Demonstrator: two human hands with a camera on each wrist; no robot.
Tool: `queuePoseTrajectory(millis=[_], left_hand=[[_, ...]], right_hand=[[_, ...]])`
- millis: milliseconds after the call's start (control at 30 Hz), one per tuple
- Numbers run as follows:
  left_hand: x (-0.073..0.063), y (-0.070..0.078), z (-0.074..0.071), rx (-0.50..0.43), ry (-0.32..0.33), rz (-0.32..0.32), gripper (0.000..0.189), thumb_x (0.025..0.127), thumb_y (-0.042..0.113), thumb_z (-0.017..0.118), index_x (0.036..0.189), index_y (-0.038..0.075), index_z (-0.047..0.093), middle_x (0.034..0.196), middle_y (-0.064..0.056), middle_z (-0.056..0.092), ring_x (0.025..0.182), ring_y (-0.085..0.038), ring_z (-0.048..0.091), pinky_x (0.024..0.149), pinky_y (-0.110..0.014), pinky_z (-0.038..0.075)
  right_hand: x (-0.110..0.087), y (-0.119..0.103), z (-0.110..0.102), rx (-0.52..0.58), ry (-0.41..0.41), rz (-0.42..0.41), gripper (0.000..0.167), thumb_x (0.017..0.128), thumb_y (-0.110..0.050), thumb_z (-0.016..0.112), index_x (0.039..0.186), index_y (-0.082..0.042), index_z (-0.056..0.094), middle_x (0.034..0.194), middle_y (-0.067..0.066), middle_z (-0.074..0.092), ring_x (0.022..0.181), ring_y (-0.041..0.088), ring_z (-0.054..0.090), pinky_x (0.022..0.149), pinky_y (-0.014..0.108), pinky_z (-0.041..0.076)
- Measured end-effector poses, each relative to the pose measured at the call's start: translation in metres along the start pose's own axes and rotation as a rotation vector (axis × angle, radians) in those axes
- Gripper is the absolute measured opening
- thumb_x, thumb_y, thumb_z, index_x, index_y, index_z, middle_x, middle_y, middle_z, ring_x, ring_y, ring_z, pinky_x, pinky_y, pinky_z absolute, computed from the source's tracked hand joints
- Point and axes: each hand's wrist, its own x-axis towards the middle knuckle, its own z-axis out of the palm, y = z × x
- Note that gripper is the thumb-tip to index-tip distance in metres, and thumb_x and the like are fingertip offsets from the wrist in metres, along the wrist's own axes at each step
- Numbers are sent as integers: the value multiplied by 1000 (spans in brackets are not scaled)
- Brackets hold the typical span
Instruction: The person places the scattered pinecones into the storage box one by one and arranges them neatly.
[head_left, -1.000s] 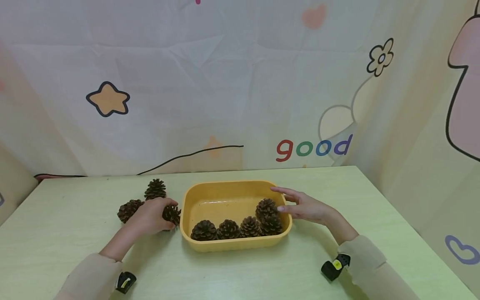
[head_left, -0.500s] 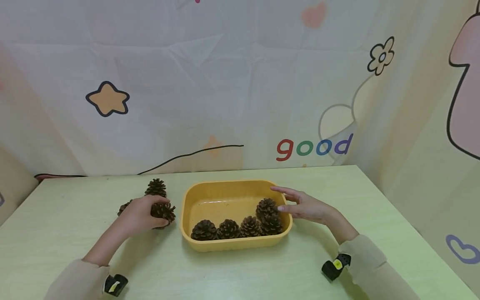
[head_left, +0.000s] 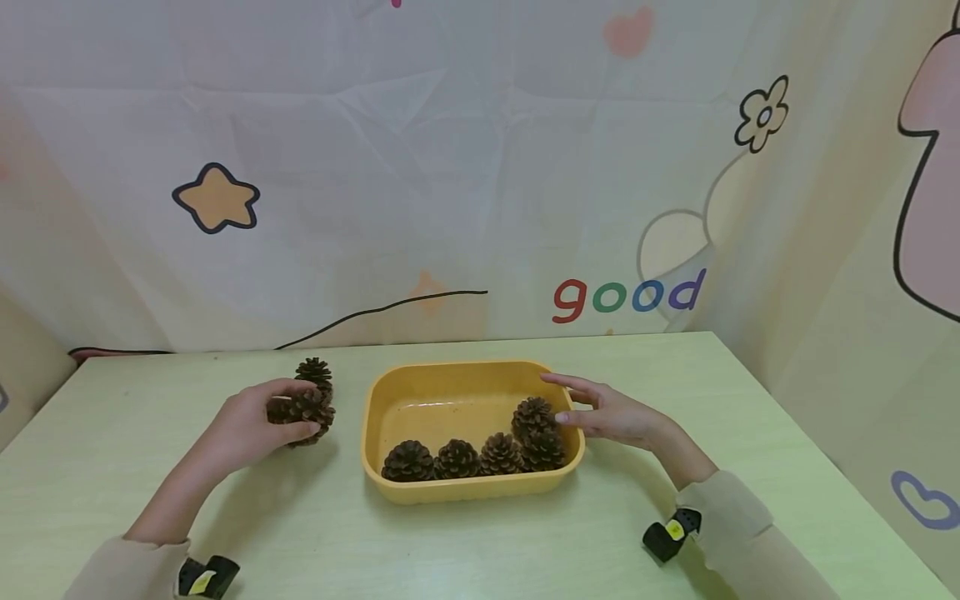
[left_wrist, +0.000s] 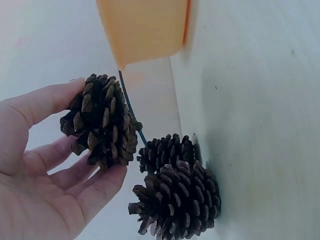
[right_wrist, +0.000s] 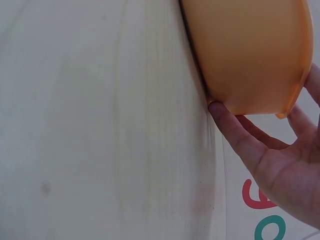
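Observation:
My left hand holds a brown pinecone between thumb and fingers, left of the yellow tub. In the left wrist view this pinecone is apart from two others. Those are a nearer pinecone and a farther pinecone, both on the table. From the head, the far pinecone shows behind the held one; the other is mostly hidden by my hand. My right hand grips the tub's right end, thumb over the rim. Low on the tub's outer wall, a fingertip touches near the table.
Inside the tub several pinecones line the near side and right end. A pale table carries everything. Behind it hangs a printed cloth that meets the table's back edge.
My left hand has moved left, away from the tub, carrying the pinecone toward the other two. My right hand and the tub have stayed in place.

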Motion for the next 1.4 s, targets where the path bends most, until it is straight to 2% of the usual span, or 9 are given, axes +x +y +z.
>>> queuePoseTrajectory(millis=[233, 367, 533, 767, 900, 1100, 1233, 1400], left_hand=[[-1, 9, -3, -70, 40, -20, 57, 79, 34, 70, 126, 7, 52, 122, -24, 53, 112, -41, 48, 86, -56, 42], [0, 16, 0, -141, 47, -21, 59, 79, 36, 70, 128, 7, 51, 119, -21, 55, 107, -37, 52, 83, -49, 47], [2, 24, 8, -187, 44, -12, 60, 80, 38, 69, 129, 9, 50, 120, -18, 56, 105, -33, 54, 80, -44, 50], [7, 36, 18, -241, 30, 10, 58, 80, 36, 70, 129, 11, 50, 124, -14, 54, 112, -33, 52, 91, -46, 45], [11, 44, 24, -268, 24, 44, 55, 80, 32, 70, 127, 11, 52, 125, -12, 53, 114, -31, 50, 96, -46, 41], [17, 58, 33, -279, 21, 97, 51, 80, 29, 71, 125, 11, 54, 124, -11, 54, 113, -30, 50, 92, -48, 44], [23, 66, 42, -311, 1, 114, 50, 80, 26, 71, 124, 11, 55, 124, -10, 55, 113, -29, 50, 93, -48, 43], [31, 73, 54, -307, -1, 119, 49, 79, 25, 72, 124, 13, 56, 122, -8, 57, 113, -28, 50, 90, -46, 46]], right_hand=[[1, 1, -1, -6, 1, 4, 69, 87, -27, 62, 145, -18, 27, 151, 16, 7, 134, 46, 4, 93, 52, 41], [0, 0, 0, -2, -3, -3, 69, 87, -27, 62, 145, -18, 26, 151, 17, 7, 134, 47, 4, 92, 52, 42], [-1, 0, 1, -3, -6, -16, 68, 88, -26, 61, 145, -16, 26, 151, 18, 6, 133, 49, 4, 92, 53, 42], [0, 1, 1, -7, -1, -6, 69, 87, -28, 62, 145, -17, 26, 151, 16, 7, 134, 47, 4, 92, 53, 42], [0, 1, 0, -2, -3, -2, 70, 87, -28, 62, 145, -17, 26, 151, 15, 7, 134, 46, 4, 93, 52, 41], [1, 1, 0, 7, -12, -2, 70, 87, -27, 62, 145, -16, 25, 151, 18, 5, 133, 48, 2, 93, 53, 40], [0, 0, 0, 0, -9, 2, 69, 87, -27, 62, 145, -18, 25, 151, 18, 5, 133, 48, 2, 93, 53, 40], [0, -1, 1, -11, 5, 13, 69, 87, -28, 62, 145, -19, 27, 151, 15, 7, 134, 46, 3, 93, 53, 41]])
